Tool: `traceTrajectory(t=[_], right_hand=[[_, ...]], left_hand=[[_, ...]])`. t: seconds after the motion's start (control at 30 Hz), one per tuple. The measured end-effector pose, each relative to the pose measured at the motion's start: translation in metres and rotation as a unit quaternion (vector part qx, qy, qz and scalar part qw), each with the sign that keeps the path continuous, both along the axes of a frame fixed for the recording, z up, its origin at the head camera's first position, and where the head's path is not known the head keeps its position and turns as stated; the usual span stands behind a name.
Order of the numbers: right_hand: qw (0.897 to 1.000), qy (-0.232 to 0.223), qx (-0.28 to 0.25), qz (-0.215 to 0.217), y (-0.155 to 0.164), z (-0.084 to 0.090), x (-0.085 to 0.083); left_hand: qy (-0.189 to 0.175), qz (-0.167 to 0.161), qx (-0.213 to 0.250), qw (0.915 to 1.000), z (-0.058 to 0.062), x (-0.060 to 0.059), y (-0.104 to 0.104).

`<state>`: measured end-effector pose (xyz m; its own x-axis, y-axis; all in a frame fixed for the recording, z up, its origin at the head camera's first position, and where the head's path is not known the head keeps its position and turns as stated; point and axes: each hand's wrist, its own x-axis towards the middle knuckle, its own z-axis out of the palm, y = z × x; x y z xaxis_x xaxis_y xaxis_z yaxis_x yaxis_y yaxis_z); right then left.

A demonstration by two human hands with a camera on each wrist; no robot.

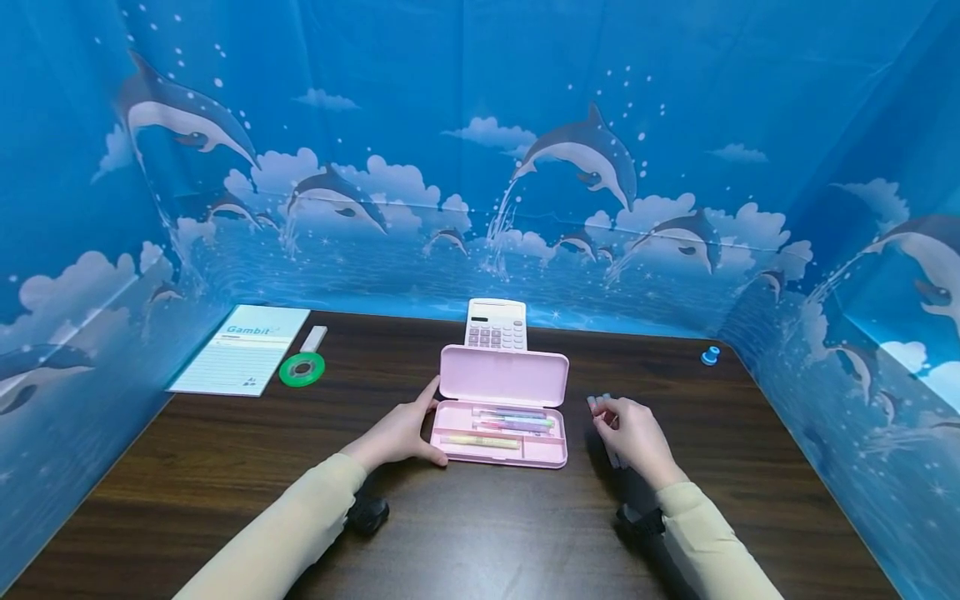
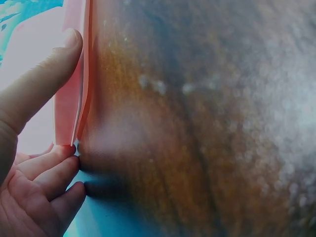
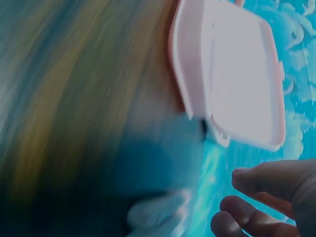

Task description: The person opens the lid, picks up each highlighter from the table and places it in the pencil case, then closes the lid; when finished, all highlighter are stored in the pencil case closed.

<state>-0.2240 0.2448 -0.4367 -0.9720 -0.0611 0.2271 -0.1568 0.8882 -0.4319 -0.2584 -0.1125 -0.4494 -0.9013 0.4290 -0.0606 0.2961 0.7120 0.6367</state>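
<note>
In the head view a pink pencil case (image 1: 543,452) lies on the table with its lid (image 1: 504,375) raised. Several pens sit inside, among them a yellow pen (image 1: 480,441) in the front compartment. My left hand (image 1: 401,432) grips the case's left end, thumb at the front wall and fingers toward the back corner. To the right of the case, my right hand (image 1: 633,437) hovers over pale slender items (image 1: 617,459) on the table, partly covering them. The right wrist view shows its thumb and fingers bent and apart, nothing between them; the pale items (image 3: 158,215) blur below.
Behind the case stands a white calculator (image 1: 497,323). At the back left are a notepad (image 1: 243,350), a green ring-shaped roll (image 1: 302,369) and a white stick-like object (image 1: 314,338). A small blue object (image 1: 710,356) is at the back right. A dolphin-print curtain (image 1: 465,167) surrounds the table (image 1: 495,533).
</note>
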Motion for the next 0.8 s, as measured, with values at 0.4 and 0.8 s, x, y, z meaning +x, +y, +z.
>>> traceTrajectory(t=[0.4,0.8], right_hand=[[0.998,-0.044,-0.007,-0.032,0.03,-0.009,0.002],[0.995,-0.084,-0.004,-0.047,0.037,-0.013,-0.002]], left_hand=[[-0.003,0.0,-0.008,1.0,-0.001,0.0,0.001],[-0.009,0.005,-0.01,0.9999,0.003,0.001,0.002]])
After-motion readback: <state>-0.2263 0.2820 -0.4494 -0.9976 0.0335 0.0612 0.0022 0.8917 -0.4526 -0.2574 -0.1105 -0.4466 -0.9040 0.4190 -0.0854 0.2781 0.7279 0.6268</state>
